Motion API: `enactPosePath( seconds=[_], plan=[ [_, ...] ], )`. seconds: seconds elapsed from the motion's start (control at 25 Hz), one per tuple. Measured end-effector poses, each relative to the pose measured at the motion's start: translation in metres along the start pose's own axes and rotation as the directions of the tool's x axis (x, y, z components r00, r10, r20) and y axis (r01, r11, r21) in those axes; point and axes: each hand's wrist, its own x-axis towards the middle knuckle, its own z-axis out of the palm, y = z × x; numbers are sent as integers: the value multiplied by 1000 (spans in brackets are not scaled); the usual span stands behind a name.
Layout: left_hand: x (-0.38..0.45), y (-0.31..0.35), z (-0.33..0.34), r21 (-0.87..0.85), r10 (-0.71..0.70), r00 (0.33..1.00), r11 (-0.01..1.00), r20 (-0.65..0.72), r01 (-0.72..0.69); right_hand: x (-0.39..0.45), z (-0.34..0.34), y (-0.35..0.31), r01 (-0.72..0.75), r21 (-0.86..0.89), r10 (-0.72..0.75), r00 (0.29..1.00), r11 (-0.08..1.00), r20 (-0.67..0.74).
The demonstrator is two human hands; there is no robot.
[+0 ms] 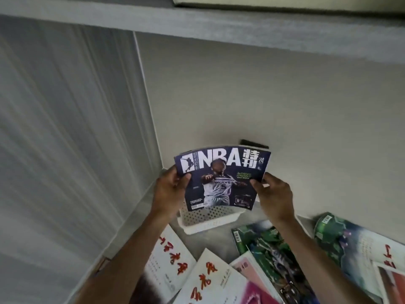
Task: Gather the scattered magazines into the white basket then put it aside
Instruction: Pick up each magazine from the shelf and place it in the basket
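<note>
The NBA magazine [221, 178] was held upright in both hands, its cover bowed slightly toward the camera. The left hand [169, 190] gripped its left edge, thumb curled over the cover and fingers hidden behind. The right hand [274, 196] pinched the right edge, thumb on the cover near the lower corner, the other fingers out of sight behind the pages. Both forearms were stretched in from 6 o'clock.

The white basket [208, 218] was seen directly below the magazine, at its 6 o'clock, with only the perforated near wall and rim showing; whether the magazine's lower edge touched the basket could not be told. A small dark object [254, 143] was glimpsed above the magazine at 12 o'clock, against the wall; its nature could not be made out.

More magazines were scattered on the grey floor [210, 240] nearer the camera. Two white magazines [173, 260] with red brush characters were laid at 7 o'clock of the basket, overlapping. A green magazine [263, 244] was found at 5 o'clock, partly under the right forearm, with a pink one [247, 267] overlapping its lower left. A second green magazine [341, 240] was placed farther out at 4 o'clock, beside a red-lettered sheet at the frame's right edge.

A pale curtain [65, 128] was hung at 9 o'clock, and a plain wall [285, 95] was seen behind the basket.
</note>
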Motion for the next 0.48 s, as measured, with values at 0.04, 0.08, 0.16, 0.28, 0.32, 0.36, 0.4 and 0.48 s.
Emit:
enactPosePath(
  seconds=[0.04,0.08,0.16,0.28,0.32,0.36,0.4,0.48],
  plan=[
    [27,-7,2,0,-35,999,999,-7,35,19,17,-2,-23,-18,23,1000,1000,6],
    [48,-16,4,50,-63,998,997,-18,64,33,34,0,-63,-15,64,997,998,32],
    [74,-42,9,244,-67,996,966,-60,80,50,67,14,-140,2,139,985,990,100],
    [89,-84,13,353,-79,994,931,-70,98,59,108,47,-282,50,272,951,958,147],
    [90,-96,13,325,-123,991,936,-60,136,59,116,55,-336,72,322,934,939,153],
    [92,-103,13,261,-176,984,949,-33,179,60,124,61,-375,100,359,922,922,148],
    [92,-105,14,157,-228,974,961,0,226,60,130,65,-408,115,392,909,906,137],
    [94,-105,17,-13,-333,940,942,75,335,61,137,67,-475,136,462,879,870,116]
  ],
)
